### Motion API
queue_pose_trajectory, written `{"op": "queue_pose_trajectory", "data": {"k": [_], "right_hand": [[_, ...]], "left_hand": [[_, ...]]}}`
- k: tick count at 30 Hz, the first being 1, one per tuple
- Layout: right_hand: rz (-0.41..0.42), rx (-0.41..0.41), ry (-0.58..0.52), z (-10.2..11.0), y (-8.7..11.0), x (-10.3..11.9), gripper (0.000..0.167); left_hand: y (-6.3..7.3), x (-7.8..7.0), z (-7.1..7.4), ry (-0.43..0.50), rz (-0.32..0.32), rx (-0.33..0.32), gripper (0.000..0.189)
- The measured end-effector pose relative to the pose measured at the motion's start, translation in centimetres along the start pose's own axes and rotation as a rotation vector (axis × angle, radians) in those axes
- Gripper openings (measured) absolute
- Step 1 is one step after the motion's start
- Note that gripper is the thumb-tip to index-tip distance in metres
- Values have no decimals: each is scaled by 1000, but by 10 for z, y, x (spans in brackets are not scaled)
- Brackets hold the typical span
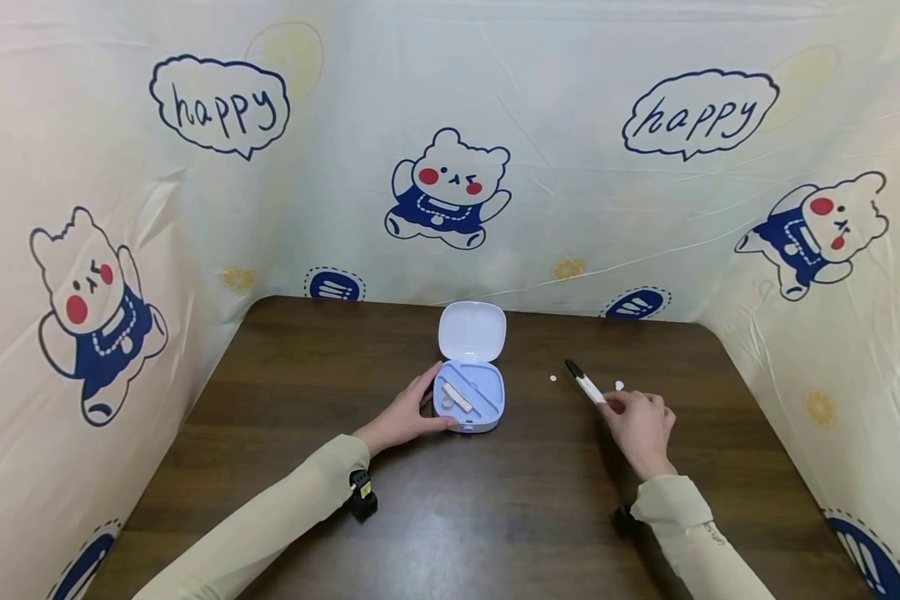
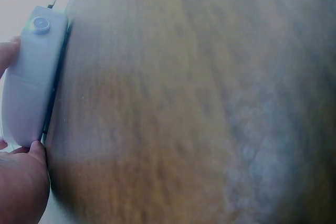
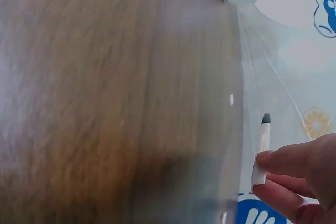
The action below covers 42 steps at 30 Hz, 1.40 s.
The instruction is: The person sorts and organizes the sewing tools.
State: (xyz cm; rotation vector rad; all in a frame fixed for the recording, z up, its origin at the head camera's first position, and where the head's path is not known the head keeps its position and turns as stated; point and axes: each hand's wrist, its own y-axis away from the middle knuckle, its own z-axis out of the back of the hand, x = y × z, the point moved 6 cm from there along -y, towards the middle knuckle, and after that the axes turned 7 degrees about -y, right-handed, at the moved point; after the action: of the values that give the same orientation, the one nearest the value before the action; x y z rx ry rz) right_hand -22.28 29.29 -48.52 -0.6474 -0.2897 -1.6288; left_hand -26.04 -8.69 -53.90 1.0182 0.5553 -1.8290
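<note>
A small light-blue case (image 1: 486, 422) stands on the table with its pale lid (image 1: 472, 332) raised at the back. In its tray lie a short white-and-pink stick (image 1: 457, 397) and a small round piece (image 1: 447, 402). My left hand (image 1: 408, 415) holds the case from its left side, thumb at the front corner and fingers along the side; the left wrist view shows the case's front with a round button (image 2: 40, 25). To the right, my right hand (image 1: 641, 425) pinches a white pen-like stick (image 3: 265, 136) by its lower end, its black tip pointing up and left.
Two small white pieces lie on the brown wooden table (image 1: 307, 367): one white bit (image 1: 552, 378) left of the pen-like stick, another white bit (image 1: 619, 385) just beyond the right hand. A printed cloth (image 1: 330, 192) stands around the table's back and sides.
</note>
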Motion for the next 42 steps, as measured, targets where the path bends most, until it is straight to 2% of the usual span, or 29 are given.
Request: {"op": "queue_pose_trajectory", "data": {"k": [10,34,42], "right_hand": [[96,-28,-25,-9,3,17,17],[164,15,-54,-26,13,60,15],[209,-4,-57,-29,15,71,14]], "left_hand": [[0,0,0,-12,-15,-9,109],[-1,2,-1,-6,-14,-11,109],[-1,1,0,6,-14,-6,109]]}}
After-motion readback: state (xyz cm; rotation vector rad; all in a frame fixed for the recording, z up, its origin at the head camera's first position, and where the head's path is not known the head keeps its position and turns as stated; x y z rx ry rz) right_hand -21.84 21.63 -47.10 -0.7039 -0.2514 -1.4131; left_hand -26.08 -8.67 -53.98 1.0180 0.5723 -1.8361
